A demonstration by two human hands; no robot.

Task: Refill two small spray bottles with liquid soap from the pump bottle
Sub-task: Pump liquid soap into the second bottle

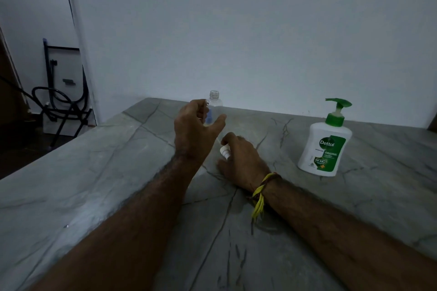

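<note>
A small clear spray bottle stands uncapped near the wall, its threaded neck bare and a blue patch showing lower down. My left hand is raised in front of it, fingers curled and thumb spread on either side of its body; contact is hidden. My right hand rests on the counter and holds a white spray head between thumb and fingers. The white pump bottle with a green pump and a Dettol label stands upright to the right, away from both hands. No second spray bottle is visible.
The grey veined stone counter runs to the white wall. Its left edge drops off to a dark floor with a black frame and hoses. A yellow thread band is tied around my right wrist.
</note>
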